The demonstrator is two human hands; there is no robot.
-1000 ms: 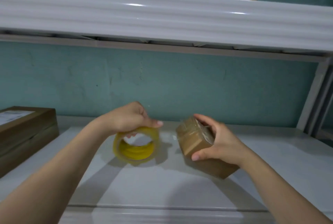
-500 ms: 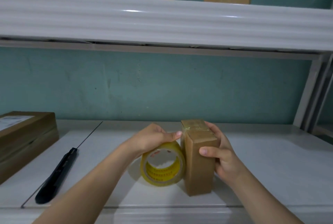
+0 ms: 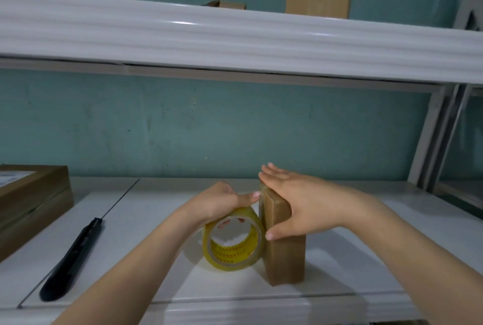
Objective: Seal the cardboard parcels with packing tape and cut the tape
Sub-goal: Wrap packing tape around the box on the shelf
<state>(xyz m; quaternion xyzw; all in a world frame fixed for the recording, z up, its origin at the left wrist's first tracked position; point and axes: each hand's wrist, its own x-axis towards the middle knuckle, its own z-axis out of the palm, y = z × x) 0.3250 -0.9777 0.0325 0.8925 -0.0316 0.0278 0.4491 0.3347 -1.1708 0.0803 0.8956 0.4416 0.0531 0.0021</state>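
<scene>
Head view only. Small cardboard parcel (image 3: 286, 259) stands on end on the white bench (image 3: 146, 209), long axis vertical, near the front edge. Tape roll (image 3: 230, 265) stands on its rim, touching the parcel's left face, hole facing the camera. Left hand (image 3: 219, 207) grips the roll from above, fingers curled over and into the core, thumb reaching toward the parcel's top edge. Right hand (image 3: 300, 201) lies flat over the parcel's top, fingers straight and together, thumb down the front face; it presses and does not grip. My read: tape is being laid over the top end and smoothed down. Can't tell whether the strip is stuck or how far it runs. The key relation for the cut: the black utility knife (image 3: 72, 254) lies well apart to the left, long axis running front-left to back-right, nearer the left hand, which is busy with the roll. Larger brown box (image 3: 31, 207) at the far left.
</scene>
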